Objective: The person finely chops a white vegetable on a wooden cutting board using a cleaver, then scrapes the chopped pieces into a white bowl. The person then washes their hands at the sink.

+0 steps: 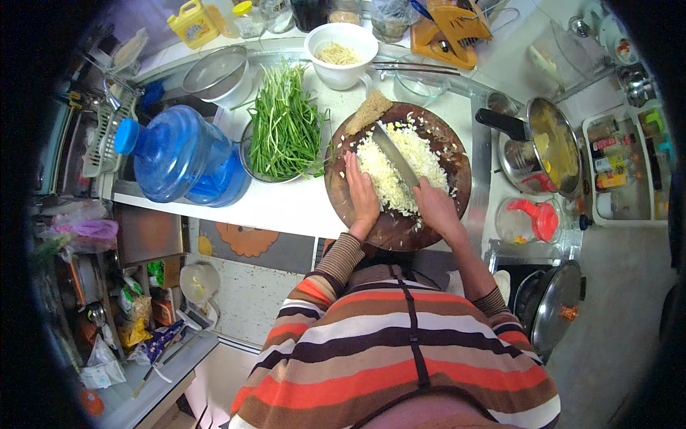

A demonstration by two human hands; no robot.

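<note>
My right hand (pixel 437 206) grips the handle of a kitchen knife (pixel 395 155). Its blade lies slantwise across a heap of finely chopped white and pale yellow pieces (pixel 383 177), which I cannot name for certain. The heap spreads over a round dark wooden chopping board (pixel 343 198). Along the heap's left side rests my left hand (pixel 363 190), flat and empty, fingers stretched out and the thumb against the pieces. A tan rough-textured pad (pixel 370 111), perhaps a loofah scrubber, sits at the board's far left edge, close to the knife tip.
Left of the board, green garlic chives (pixel 286 123) overfill a metal bowl, beside a blue water jug (pixel 182 155). Behind stand a white handled container (pixel 343 72) of pale shreds, a glass bowl (pixel 420 86) and chopsticks (pixel 415 67). A saucepan (pixel 554 145) tilts at right, its handle towards the board.
</note>
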